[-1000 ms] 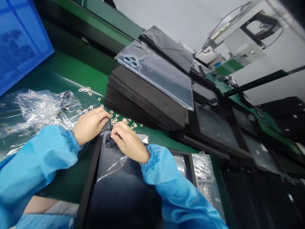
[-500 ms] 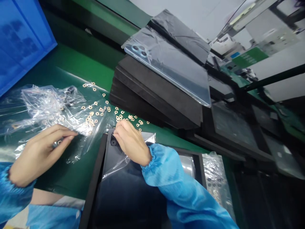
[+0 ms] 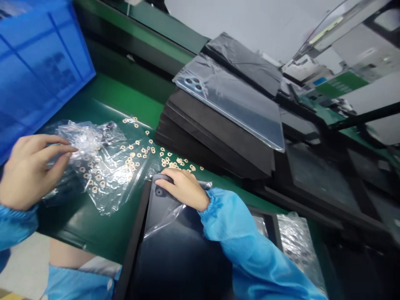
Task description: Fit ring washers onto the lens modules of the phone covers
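My left hand [image 3: 33, 168] hovers over the left end of a clear plastic bag [image 3: 108, 193]. Its thumb and fingertips are slightly apart, and I see nothing between them. Small gold-coloured rings with tabs [image 3: 133, 160] lie on the bag and loose beyond it. My right hand [image 3: 186, 187] grips the top corner of a dark tablet [image 3: 175, 246]; the thumb lies on the back beside the round camera lens [image 3: 158, 191], while the fingers reach over the top edge. Clear film, partly peeled up, covers the tablet, which lies in a black foam tray [image 3: 139, 233].
A blue plastic crate [image 3: 46, 62] stands at the upper left. Behind the tablet, stacked black foam trays [image 3: 212, 133] carry a film-wrapped light-blue tablet [image 3: 240, 108]. A clear bag [image 3: 296, 237] lies right of the tray on the green bench [image 3: 78, 225].
My left hand has moved left and up, away from the bag's near part, and its fingers have parted. My right hand's thumb has straightened at the tablet's corner. The view has shifted slightly.
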{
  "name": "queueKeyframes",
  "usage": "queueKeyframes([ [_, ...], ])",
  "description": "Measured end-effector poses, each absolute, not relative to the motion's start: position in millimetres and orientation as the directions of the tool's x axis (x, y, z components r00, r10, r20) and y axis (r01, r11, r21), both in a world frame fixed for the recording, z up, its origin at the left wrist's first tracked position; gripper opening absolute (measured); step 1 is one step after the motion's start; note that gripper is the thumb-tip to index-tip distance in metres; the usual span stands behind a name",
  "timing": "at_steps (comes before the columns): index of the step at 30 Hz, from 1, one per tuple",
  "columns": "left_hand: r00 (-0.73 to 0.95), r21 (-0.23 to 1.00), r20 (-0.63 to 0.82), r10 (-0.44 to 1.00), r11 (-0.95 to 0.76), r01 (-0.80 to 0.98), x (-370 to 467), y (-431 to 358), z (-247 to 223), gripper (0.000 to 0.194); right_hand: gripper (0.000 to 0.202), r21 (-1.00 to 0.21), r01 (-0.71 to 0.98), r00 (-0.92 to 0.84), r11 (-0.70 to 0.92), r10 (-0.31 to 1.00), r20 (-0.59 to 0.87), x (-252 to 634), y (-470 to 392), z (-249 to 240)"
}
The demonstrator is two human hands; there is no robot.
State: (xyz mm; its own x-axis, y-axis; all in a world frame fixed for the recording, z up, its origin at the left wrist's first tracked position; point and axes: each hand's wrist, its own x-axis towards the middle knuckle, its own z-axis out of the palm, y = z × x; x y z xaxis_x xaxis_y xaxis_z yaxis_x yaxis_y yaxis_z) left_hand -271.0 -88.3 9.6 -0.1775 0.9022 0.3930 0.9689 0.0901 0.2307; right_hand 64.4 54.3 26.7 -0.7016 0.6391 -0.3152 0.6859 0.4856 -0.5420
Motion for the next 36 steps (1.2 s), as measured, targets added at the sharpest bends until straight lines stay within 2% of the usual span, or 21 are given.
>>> queueKeyframes([
  [2, -0.079, 0.116, 0.423, 0.903, 0.033, 0.993, -266.2, -77.4, 18.0, 0.025, 0.020, -0.557, 0.693, -0.697, 0.458, 0.622, -0.356, 63.7, 57.1, 23.6],
  [4, -0.027, 0.052, 0.416, 0.909, 0.006, 0.999, -263.7, -67.0, 20.4, 0.024, 0.023, -0.594, 0.679, -0.711, 0.431, 0.587, -0.387, 63.3, 62.0, 18.6],
  [7, -0.013, 0.021, 0.385, 0.923, 0.006, 1.000, -264.3, -54.2, 16.6, 0.025, 0.028, -0.627, 0.641, -0.746, 0.442, 0.551, -0.374, 61.8, 67.3, 12.4],
  [10, -0.028, 0.013, 0.379, 0.925, 0.025, 1.000, -263.7, -46.3, 12.0, 0.027, 0.031, -0.626, 0.621, -0.754, 0.472, 0.576, -0.314, 60.4, 63.9, 9.8],
  [13, -0.087, 0.020, 0.402, 0.911, 0.087, 0.996, -262.5, -44.0, 8.8, 0.029, 0.031, -0.623, 0.598, -0.745, 0.504, 0.636, -0.200, 63.5, 53.8, 9.8],
  [15, -0.117, 0.029, 0.414, 0.903, 0.115, 0.993, -264.9, -43.9, 5.7, 0.028, 0.026, -0.649, 0.531, -0.744, 0.545, 0.667, -0.049, 70.6, 44.4, 11.8],
  [18, -0.096, 0.097, 0.372, 0.923, 0.065, 0.993, -274.7, -40.8, -0.8, 0.023, 0.021, -0.664, 0.387, -0.721, 0.639, 0.659, 0.214, 88.7, 24.4, 18.0],
  [20, -0.051, 0.151, 0.324, 0.945, 0.002, 0.988, -281.8, -35.4, -5.0, 0.024, 0.020, -0.655, 0.332, -0.712, 0.678, 0.636, 0.298, 102.7, 7.2, 21.5],
  [25, 0.041, 0.219, 0.243, 0.969, -0.096, 0.971, -287.6, -16.6, -13.0, 0.029, 0.021, -0.691, 0.275, -0.694, 0.669, 0.635, 0.338, 126.5, -31.5, 11.1],
  [31, 0.009, 0.275, 0.180, 0.984, -0.059, 0.960, -291.7, 0.2, -20.9, 0.030, 0.020, -0.753, 0.275, -0.586, 0.598, 0.725, 0.362, 128.3, -43.7, -9.9],
  [36, 0.024, 0.285, 0.133, 0.991, -0.062, 0.956, -293.9, 8.0, -21.4, 0.031, 0.020, -0.771, 0.273, -0.579, 0.575, 0.738, 0.345, 126.3, -45.7, -10.5],
])
